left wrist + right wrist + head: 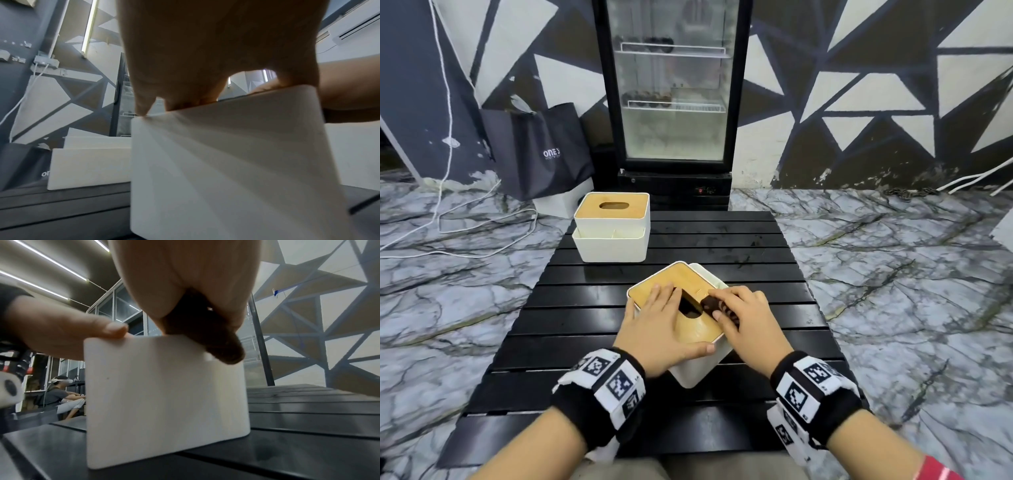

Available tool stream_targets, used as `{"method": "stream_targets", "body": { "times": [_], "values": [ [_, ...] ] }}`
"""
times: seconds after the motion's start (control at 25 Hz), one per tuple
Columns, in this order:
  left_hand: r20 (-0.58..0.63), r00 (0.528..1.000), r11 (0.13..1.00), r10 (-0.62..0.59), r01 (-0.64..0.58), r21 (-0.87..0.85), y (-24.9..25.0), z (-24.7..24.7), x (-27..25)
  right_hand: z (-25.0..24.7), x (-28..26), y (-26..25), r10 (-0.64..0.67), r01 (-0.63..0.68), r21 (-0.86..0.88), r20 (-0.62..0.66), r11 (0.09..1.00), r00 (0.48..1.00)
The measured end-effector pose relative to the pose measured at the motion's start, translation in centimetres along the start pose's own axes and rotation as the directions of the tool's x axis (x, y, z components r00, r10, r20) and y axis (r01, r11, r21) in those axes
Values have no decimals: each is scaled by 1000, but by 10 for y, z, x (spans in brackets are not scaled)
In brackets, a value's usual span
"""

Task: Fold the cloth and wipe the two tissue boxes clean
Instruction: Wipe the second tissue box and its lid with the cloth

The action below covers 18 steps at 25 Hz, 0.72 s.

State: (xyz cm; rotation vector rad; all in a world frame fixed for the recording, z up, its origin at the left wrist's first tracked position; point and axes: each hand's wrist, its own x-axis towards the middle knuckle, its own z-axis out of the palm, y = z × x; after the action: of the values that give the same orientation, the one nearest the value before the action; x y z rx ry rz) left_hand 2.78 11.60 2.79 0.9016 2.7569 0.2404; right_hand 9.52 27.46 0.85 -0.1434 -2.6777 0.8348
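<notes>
Near box [690, 329], white w/ wood lid & oval slot, sits turned at an angle at surface centre. Dark brown cloth [717, 306], folded small, lies on lid's right side by slot. Far box [612, 226], same make, stands upright at back-left.

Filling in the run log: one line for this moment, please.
stage: wiping near box | left hand: steadies near white wooden-lidded tissue box | right hand: grips folded dark brown cloth on lid
</notes>
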Motion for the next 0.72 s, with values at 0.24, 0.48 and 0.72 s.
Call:
{"method": "stream_targets", "body": {
  "times": [0.24, 0.48, 0.72],
  "values": [
    [155, 986, 997, 58, -65, 37, -49, -33, -6, -11, -30, -13, -202, 186, 108, 177, 977, 963],
    [-42, 998, 902, -46, 23, -431, -56, -29, 3, -8, -9, -24, -161, 140, 185, 103, 973, 982],
    [-137, 975, 901, -174, 102, -421, -41, 2, 24, 14, -22, -34, -323, 291, 157, 252, 944, 912]
  ]
}}
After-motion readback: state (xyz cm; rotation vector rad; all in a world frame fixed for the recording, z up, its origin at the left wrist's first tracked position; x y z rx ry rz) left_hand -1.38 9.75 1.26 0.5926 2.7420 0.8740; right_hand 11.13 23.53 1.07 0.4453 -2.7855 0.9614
